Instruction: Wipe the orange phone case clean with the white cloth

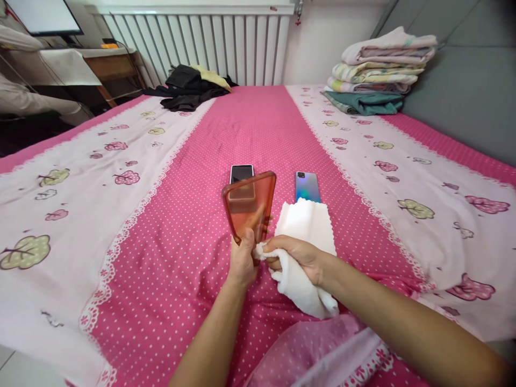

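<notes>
My left hand (243, 260) is closed on the lower end of a see-through reddish-orange phone case (258, 204), which it holds tilted up above the bed. In my right hand (300, 255) is a bunched white cloth (296, 287), its pinched tip touching the bottom edge of the case. Another white cloth (308, 220), or a spread part of the same one, lies flat behind that hand; I cannot tell which. It covers the near end of a silvery-blue phone (307, 186), back side up. Behind the case is a white-edged phone (242, 172), partly hidden.
A pink dotted bedspread (250, 129) lies under everything. Dark clothes (189, 86) are heaped at the far left, by a radiator (201, 48). Folded bedding (379, 75) is stacked at the far right. A person's sleeve (18, 40) shows by the desk (108, 64) at left.
</notes>
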Demonstrator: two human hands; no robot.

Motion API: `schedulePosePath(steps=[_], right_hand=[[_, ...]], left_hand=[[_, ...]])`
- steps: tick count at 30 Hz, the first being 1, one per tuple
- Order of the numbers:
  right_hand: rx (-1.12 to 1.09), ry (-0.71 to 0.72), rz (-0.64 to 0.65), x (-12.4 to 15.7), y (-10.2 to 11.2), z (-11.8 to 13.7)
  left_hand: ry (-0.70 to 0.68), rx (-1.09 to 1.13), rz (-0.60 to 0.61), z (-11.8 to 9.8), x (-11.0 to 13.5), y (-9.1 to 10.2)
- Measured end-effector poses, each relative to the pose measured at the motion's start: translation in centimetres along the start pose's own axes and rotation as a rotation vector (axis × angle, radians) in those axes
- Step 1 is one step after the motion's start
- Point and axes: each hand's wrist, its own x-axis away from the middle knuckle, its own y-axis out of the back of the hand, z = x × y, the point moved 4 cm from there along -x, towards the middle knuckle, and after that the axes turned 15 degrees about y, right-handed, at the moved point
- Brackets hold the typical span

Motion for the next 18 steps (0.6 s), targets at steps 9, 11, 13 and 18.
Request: schedulePosePath(steps=[9,11,13,18], right_hand=[[-0.19,0.035,0.105,0.3,-0.6,0.9],[-0.186,0.055,0.108,0.4,-0.6,1.0],[-0.167,0.078,0.085,0.6,-0.5,1.1],[0.008,0.301,-0.045,1.1,0.3,2.4]], left_hand=[[-0.037,0.077,0.158,-1.6,0.2,-0.3],[-0.025,0.085,0.189,-1.9,0.1,-0.1],[-0.015,0.086,0.201,-2.2,0.1,0.1],[-0.003,0.1,0.215,-2.7,0.2,0.4]])
